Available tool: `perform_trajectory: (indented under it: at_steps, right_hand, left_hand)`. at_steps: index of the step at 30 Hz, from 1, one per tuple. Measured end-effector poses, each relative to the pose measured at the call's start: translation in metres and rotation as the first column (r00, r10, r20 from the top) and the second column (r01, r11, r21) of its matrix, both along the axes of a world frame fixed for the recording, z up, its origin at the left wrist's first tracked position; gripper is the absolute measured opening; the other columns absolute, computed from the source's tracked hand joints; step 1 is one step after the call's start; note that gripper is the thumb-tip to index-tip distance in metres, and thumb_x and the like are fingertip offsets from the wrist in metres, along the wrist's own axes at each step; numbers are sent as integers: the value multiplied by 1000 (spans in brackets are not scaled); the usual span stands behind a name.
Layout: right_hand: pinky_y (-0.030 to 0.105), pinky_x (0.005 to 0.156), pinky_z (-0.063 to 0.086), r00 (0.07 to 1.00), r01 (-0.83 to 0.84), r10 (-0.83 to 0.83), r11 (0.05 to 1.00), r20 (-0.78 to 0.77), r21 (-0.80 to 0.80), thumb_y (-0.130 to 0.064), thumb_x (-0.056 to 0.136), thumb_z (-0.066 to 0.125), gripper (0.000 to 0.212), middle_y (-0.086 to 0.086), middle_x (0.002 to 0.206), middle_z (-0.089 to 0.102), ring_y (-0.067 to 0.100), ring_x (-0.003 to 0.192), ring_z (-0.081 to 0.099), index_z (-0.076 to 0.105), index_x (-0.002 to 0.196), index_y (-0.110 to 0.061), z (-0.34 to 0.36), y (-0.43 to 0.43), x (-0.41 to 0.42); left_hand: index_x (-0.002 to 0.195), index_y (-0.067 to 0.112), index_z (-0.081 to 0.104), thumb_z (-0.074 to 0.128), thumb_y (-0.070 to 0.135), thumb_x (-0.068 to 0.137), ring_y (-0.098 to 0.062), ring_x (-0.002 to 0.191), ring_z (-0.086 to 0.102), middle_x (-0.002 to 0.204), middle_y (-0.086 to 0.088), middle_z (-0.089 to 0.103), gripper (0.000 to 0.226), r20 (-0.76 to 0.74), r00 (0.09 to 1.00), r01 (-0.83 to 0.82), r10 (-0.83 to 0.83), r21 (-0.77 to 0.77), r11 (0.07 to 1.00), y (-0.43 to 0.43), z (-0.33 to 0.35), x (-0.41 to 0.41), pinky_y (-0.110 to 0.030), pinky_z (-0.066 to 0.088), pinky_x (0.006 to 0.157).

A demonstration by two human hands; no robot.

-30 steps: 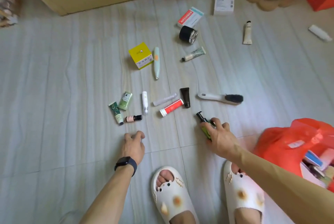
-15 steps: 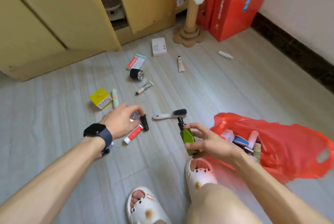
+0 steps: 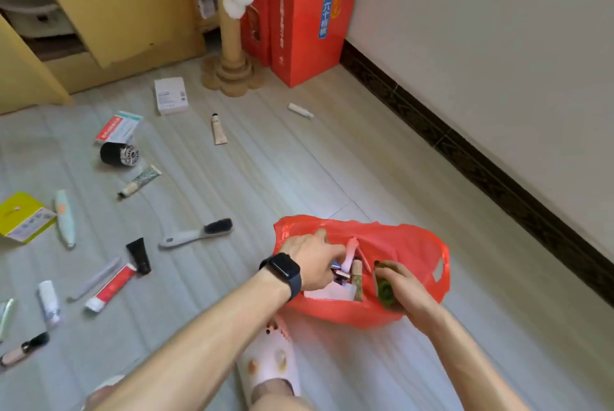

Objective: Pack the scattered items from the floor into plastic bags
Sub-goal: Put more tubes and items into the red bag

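- Both hands have swung over to the red plastic bag [image 3: 412,248] since half a second back. The left hand [image 3: 310,261] was out over the tubes, and the right hand [image 3: 407,287] was carrying the green bottle [image 3: 385,291] short of the bag.
- The right hand is now curling round the green bottle and holding it over the right side of the bag's open mouth.
- The left hand, wearing a black smartwatch [image 3: 282,271], is reaching into the left side of the mouth. Its fingertips are hiding among the stuff inside, so I honestly can't tell if it's gripping anything.
- The bag is sitting on the floor [image 3: 299,178] just past a white slipper [image 3: 270,361], and it's already holding a bunch of small packs and tubes.
- Plenty is still lying around on the left: a white-handled brush [image 3: 196,234], a black tube [image 3: 139,254] touching a red-and-white tube [image 3: 111,287], a grey tube [image 3: 96,277] and a yellow box [image 3: 23,216].
- Further back, a white box [image 3: 171,95] and a cream tube [image 3: 218,129] are lying near the scratching post [image 3: 229,28].
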State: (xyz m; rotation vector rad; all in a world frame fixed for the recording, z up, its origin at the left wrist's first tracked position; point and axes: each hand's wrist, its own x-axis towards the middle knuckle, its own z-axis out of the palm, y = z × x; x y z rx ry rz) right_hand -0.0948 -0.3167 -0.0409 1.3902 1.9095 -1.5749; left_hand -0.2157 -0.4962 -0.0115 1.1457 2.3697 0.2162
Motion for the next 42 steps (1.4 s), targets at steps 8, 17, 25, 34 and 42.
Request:
perform_trajectory:
  at_steps: [8, 17, 25, 34, 42]
  right_hand:
    - [39, 103, 38, 827, -561, 463, 703, 318, 436, -43, 87, 59, 63, 6, 146, 48, 26, 131, 46, 37, 144, -28, -64, -5, 3]
    - [48, 121, 16, 528, -844, 646, 324, 552, 428, -58, 86, 38, 75, 1, 166, 7, 29, 152, 3, 15, 155, -39, -45, -18, 2]
    - [26, 118, 17, 463, -607, 878, 216, 119, 765, -41, 98, 47, 48, 3, 145, 53, 22, 142, 37, 54, 140, -19, 48, -84, -54]
    - [31, 117, 26, 89, -558, 993, -11, 73, 830, -45, 98, 48, 54, -7, 153, 41, 19, 147, 26, 36, 150, -33, 108, -204, -131]
    - [27, 119, 23, -80, -591, 991, -131, 104, 796, -53, 100, 35, 57, -13, 161, 24, 12, 151, 12, 17, 154, -44, 89, -289, -185]
  left_hand:
    - [144, 21, 41, 38, 17, 102, -39, 146, 12, 156, -21, 24, 42, -294, 903, 243, -312, -248, 938, 1, -82, 27, -58, 1, 117]
    - [153, 31, 20, 46, 41, 92, -28, 149, 10, 150, -4, 38, 67, -292, 954, 9, -74, -218, 976, -53, -52, -22, -54, 7, 118]
    - [132, 32, 53, 49, 32, 89, -26, 118, 53, 117, -3, 65, 43, -316, 921, -283, 228, -138, 949, -110, 50, -51, -37, 40, 94]
    - [138, 35, 45, 52, 30, 86, -25, 132, 41, 140, -2, 48, 53, -467, 785, -596, 408, -387, 704, -335, 107, -48, -44, 29, 108]
    - [152, 41, 19, 47, 43, 91, -24, 150, 8, 163, -1, 8, 67, -285, 468, -882, 837, -212, 421, -443, 36, 1, -52, 13, 118]
